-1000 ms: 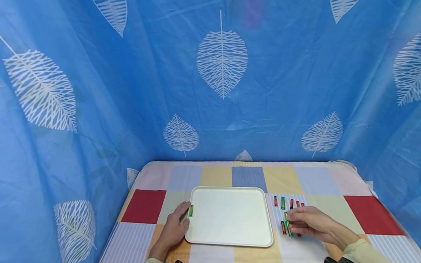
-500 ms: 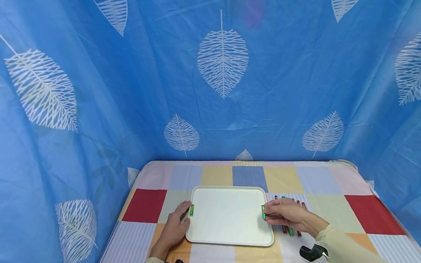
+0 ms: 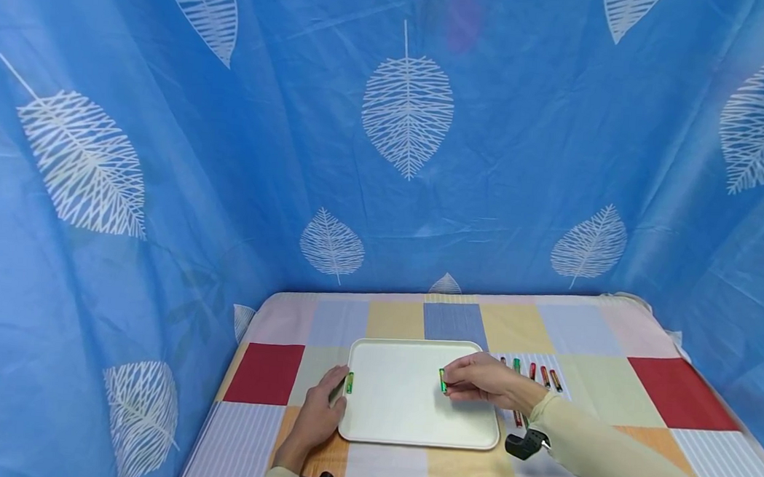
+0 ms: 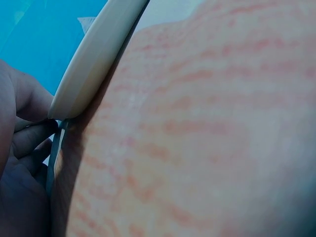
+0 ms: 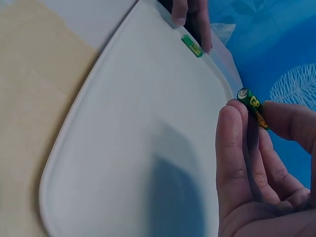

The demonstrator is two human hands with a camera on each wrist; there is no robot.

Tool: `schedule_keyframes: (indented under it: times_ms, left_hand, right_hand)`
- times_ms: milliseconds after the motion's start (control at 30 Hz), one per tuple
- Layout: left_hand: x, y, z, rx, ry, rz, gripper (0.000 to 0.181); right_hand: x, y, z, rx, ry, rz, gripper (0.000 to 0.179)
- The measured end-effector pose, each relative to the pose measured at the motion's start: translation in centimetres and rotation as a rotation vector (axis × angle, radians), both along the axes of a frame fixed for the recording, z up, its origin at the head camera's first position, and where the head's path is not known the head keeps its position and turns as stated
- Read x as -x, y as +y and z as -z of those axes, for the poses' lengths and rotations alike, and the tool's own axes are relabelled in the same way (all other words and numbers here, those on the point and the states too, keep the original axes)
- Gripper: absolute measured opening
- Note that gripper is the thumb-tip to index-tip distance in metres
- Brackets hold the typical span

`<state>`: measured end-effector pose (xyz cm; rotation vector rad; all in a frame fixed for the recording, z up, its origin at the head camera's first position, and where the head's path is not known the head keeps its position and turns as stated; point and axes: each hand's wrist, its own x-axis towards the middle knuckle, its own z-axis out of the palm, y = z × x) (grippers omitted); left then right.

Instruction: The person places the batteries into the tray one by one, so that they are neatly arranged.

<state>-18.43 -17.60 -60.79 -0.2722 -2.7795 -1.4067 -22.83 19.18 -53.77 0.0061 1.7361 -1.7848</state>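
A green battery (image 3: pixel 442 381) is pinched between the thumb and fingertips of my right hand (image 3: pixel 488 380), raised over the right half of a white rectangular tray (image 3: pixel 404 415). In the right wrist view, the held battery (image 5: pixel 255 107) shows yellow lettering and one metal end. A second green battery (image 3: pixel 350 382) lies lengthwise along the tray's left edge. My left hand (image 3: pixel 316 413) rests against that same edge from outside, its fingers touching the rim. The left wrist view shows this hand (image 4: pixel 27 128) beside the tray's outer wall (image 4: pixel 91 64).
Right of the tray lie several red batteries (image 3: pixel 533 372) and a green battery (image 3: pixel 516 366), with another red battery (image 3: pixel 517 419) nearer, partly hidden by the right arm. A patchwork cloth (image 3: pixel 381 472) covers the table. Blue leaf-patterned curtains (image 3: pixel 489 201) stand behind and at the sides.
My right hand has carried the green battery leftward from the group on the right to above the tray. The left hand has stayed at the tray's left edge.
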Motion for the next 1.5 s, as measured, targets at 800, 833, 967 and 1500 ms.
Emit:
schedule_keyframes:
  times_ms: [800, 833, 967, 1500]
  left_hand:
    - [0.3, 0.1, -0.1, 0.017, 0.000, -0.001, 0.058]
    - [0.3, 0.1, -0.1, 0.018, 0.003, 0.000, 0.059]
    - [0.4, 0.1, 0.0, 0.021, 0.003, 0.002, 0.059]
    - [0.5, 0.1, -0.2, 0.003, 0.017, 0.016, 0.059]
  right_hand:
    - [2.2, -11.9, 1.7, 0.001, 0.025, -0.032, 0.017]
    - [2.3, -12.3, 1.7, -0.001, 0.025, -0.027, 0.018]
    - [2.7, -13.6, 1.9, 0.000, 0.018, -0.017, 0.016]
    - [2.9, -16.8, 3.4, -0.057, 0.044, 0.075, 0.011]
